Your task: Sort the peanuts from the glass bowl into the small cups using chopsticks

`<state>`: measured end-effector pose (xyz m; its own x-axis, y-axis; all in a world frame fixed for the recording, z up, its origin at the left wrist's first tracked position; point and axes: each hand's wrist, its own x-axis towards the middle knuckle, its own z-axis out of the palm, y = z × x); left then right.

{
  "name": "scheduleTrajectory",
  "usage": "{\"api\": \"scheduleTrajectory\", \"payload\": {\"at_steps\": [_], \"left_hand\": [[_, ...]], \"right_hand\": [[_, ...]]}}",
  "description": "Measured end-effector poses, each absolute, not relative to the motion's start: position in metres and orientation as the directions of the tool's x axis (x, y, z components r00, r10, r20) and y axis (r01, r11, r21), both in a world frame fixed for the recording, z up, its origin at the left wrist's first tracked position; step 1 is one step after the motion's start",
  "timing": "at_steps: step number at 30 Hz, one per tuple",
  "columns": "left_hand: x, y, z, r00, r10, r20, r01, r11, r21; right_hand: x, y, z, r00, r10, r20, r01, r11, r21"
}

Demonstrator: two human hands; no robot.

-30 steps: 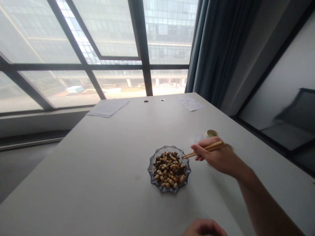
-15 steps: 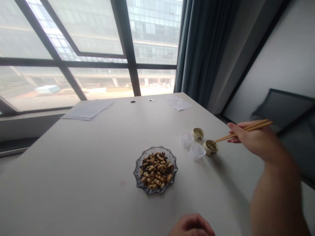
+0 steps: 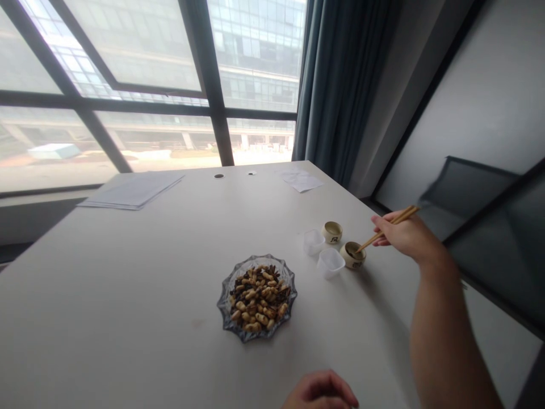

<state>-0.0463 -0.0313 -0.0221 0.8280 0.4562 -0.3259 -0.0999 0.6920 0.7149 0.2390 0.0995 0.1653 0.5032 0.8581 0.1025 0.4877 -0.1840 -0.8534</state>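
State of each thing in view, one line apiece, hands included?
Right hand: gripping chopsticks
Chopsticks: tips inside near cup's mouth
Left hand: loosely curled
Near cup: upright, something dark inside
Far cup: upright, uncovered
Tubs: upright, lidless
Bowl: heaped with peanuts and dark pieces
Left papers: stacked
Right paper: lying flat
Curtain: gathered

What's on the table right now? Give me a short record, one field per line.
right hand: gripping chopsticks, tips at the mouth of the near cup
left hand: fingers curled, partly cut off by bottom edge, nothing visibly held
near cup: upright, dark bits inside
far cup: upright, dark mark on side
tubs: two, translucent, left of the cups
bowl: glass, scalloped rim, holds peanuts and dark pieces
papers: far left and far right
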Motion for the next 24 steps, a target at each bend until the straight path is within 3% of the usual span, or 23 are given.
{"api": "scheduleTrajectory", "payload": {"at_steps": [7, 11, 13, 16, 19, 24], "left_hand": [[-0.046, -0.030, -0.019, 0.827, 0.460, -0.325, -0.094, 0.682, 0.726], [-0.046, -0.031, -0.017, 0.829, 0.458, -0.321, -0.098, 0.684, 0.723], [-0.046, -0.031, -0.016, 0.831, 0.456, -0.319, -0.101, 0.686, 0.720], [-0.047, -0.032, -0.016, 0.830, 0.459, -0.316, -0.105, 0.686, 0.720], [-0.046, -0.032, -0.018, 0.829, 0.464, -0.313, -0.110, 0.683, 0.722], [-0.043, -0.033, -0.023, 0.828, 0.476, -0.296, -0.127, 0.673, 0.729]], "right_hand": [[0.243, 0.093, 0.174, 0.531, 0.842, 0.097, 0.463, -0.192, -0.865], [0.221, 0.085, 0.186, 0.472, 0.860, 0.193, 0.477, -0.065, -0.877], [0.199, 0.081, 0.191, 0.346, 0.908, 0.237, 0.484, 0.044, -0.874], [0.160, 0.076, 0.192, -0.002, 0.979, 0.202, 0.492, 0.177, -0.852], [0.127, 0.076, 0.184, -0.269, 0.952, 0.146, 0.536, 0.274, -0.799], [0.103, 0.084, 0.164, -0.373, 0.922, 0.102, 0.590, 0.320, -0.741]]}}
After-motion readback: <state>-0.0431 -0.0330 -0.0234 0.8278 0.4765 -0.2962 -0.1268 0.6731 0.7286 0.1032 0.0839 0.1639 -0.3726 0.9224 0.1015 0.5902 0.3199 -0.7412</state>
